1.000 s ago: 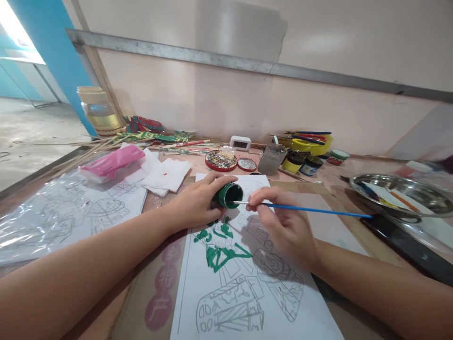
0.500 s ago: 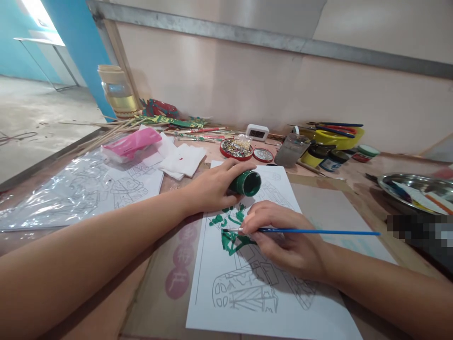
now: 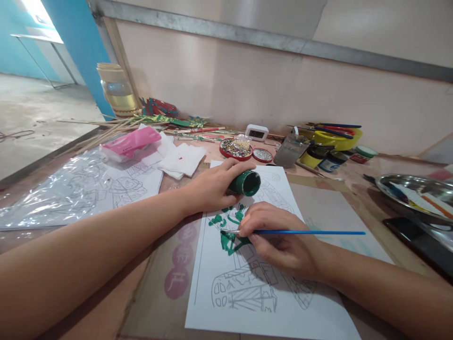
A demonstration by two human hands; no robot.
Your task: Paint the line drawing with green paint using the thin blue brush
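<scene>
My left hand [image 3: 215, 185] is wrapped round a jar of green paint [image 3: 250, 183], tilted so that its mouth faces me. Between the fingertips of my right hand [image 3: 279, 236] is a thin blue paintbrush [image 3: 311, 232], lying nearly level. Its bristles touch the drawing at the edge of a green painted patch [image 3: 230, 242]. The sheet of paper [image 3: 201, 311] carries pencil outlines, partly coloured green, and rests on cardboard [image 3: 152, 302]. My right hand hides part of the drawing.
Tissues [image 3: 182, 158] and a pink packet [image 3: 130, 144] lie left, beside plastic-covered drawings [image 3: 88, 189]. Behind stand bead trays [image 3: 235, 148], a small clock [image 3: 257, 132], a cup of cloudy water [image 3: 290, 150] and paint jars [image 3: 332, 161]. A metal bowl [image 3: 385, 182] and a phone [image 3: 417, 241] sit right.
The brush tip has shifted slightly left and the handle's far end has swung a little toward the left. My left hand and the jar have stayed in place.
</scene>
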